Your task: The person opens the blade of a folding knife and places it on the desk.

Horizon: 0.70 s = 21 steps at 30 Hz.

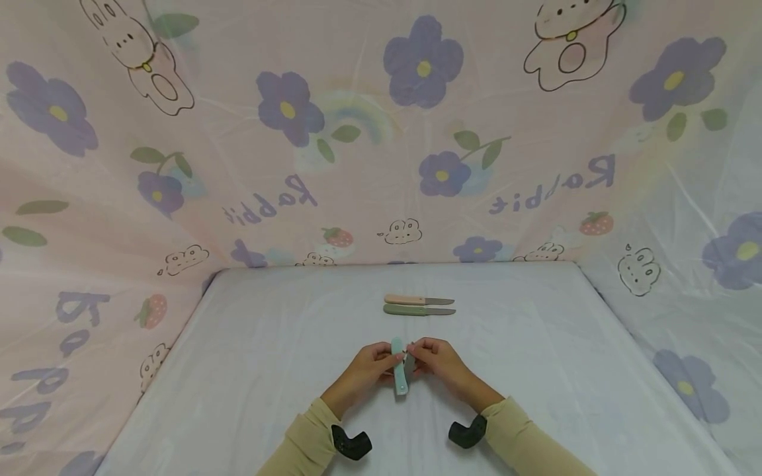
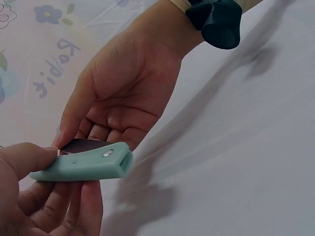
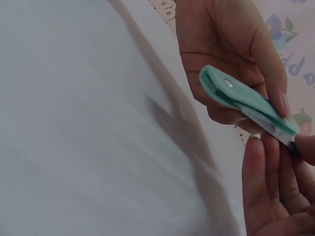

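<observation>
A folding knife with a mint-green handle (image 1: 400, 382) is held upright between both hands over the table, its grey blade (image 1: 409, 363) partly swung out of the handle. My left hand (image 1: 370, 367) grips the handle, thumb on one side and fingers underneath, as the left wrist view shows along with the handle's rivet (image 2: 108, 153). With thumb and fingertips my right hand (image 1: 442, 360) pinches the blade near its tip. From the right wrist view, the handle's slot (image 3: 211, 86) faces the camera, and fingers cover part of the blade.
Beyond the hands, a beige-handled knife (image 1: 406, 299) and a green-handled knife (image 1: 406, 309) lie unfolded side by side, blades to the right. A white cloth (image 1: 268, 330) covers the table. Patterned curtains (image 1: 357, 165) hang at the back and both sides.
</observation>
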Available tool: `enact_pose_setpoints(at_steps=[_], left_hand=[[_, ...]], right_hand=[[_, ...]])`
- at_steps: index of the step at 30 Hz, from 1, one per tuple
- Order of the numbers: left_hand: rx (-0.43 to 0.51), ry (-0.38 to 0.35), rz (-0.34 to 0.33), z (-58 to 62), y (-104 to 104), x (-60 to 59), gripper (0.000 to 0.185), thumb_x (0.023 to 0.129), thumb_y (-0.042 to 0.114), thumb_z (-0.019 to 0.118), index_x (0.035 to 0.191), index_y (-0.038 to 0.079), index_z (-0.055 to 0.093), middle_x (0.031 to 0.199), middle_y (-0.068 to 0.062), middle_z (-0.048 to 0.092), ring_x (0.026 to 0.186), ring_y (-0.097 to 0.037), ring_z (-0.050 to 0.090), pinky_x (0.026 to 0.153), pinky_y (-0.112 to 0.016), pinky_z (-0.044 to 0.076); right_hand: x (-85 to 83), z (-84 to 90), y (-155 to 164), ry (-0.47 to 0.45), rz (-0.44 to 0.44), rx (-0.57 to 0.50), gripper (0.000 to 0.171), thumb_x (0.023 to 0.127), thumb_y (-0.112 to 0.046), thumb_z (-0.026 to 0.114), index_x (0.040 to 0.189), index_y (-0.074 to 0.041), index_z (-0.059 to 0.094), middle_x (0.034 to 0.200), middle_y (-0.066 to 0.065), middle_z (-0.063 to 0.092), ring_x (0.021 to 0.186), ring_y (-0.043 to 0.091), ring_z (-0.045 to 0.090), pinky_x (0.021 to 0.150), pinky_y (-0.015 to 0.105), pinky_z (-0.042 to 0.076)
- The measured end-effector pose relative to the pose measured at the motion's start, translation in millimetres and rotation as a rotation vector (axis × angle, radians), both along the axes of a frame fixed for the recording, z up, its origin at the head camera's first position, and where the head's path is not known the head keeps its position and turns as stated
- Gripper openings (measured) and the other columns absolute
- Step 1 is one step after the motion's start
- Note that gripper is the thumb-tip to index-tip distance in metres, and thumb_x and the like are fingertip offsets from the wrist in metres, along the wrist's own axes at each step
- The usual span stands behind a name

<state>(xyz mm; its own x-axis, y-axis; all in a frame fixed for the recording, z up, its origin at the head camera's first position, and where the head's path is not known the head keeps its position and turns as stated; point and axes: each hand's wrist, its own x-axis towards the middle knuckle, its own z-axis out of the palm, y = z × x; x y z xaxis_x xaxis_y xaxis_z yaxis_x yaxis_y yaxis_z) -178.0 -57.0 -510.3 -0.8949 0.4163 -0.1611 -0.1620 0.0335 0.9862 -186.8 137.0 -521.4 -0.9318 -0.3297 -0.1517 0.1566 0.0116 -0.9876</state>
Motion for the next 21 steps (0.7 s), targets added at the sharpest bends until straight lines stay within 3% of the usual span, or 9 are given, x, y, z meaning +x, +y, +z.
enact_pose_setpoints(at_steps=[8, 17, 21], left_hand=[[0.019, -0.022, 0.005, -0.3, 1, 0.6, 0.033, 0.091, 0.023, 0.061, 0.109, -0.005, 0.059, 0.1, -0.016, 0.067, 0.083, -0.017, 0.064, 0.074, -0.034, 0.054], [0.026, -0.04, 0.005, -1.7, 2, 0.0, 0.033, 0.092, 0.023, 0.061, 0.109, -0.005, 0.059, 0.102, -0.021, 0.065, 0.08, -0.016, 0.064, 0.073, -0.034, 0.054], [0.025, -0.042, 0.011, -0.7, 2, -0.6, 0.034, 0.091, 0.024, 0.062, 0.109, -0.004, 0.059, 0.099, -0.016, 0.066, 0.08, -0.016, 0.064, 0.072, -0.034, 0.055]], right_hand=[[1.4, 2.7, 2, 0.011, 0.026, -0.01, 0.032, 0.091, -0.025, 0.061, 0.098, 0.006, 0.058, 0.083, 0.011, 0.062, 0.071, 0.016, 0.06, 0.067, 0.031, 0.055], [3.6, 7.9, 6, -0.006, 0.04, -0.016, 0.033, 0.092, -0.021, 0.059, 0.102, 0.011, 0.056, 0.087, 0.022, 0.061, 0.069, 0.016, 0.061, 0.067, 0.032, 0.055], [7.8, 19.9, 6, -0.004, 0.058, -0.028, 0.031, 0.094, -0.015, 0.055, 0.102, 0.015, 0.054, 0.089, 0.026, 0.06, 0.071, 0.018, 0.061, 0.07, 0.037, 0.055]])
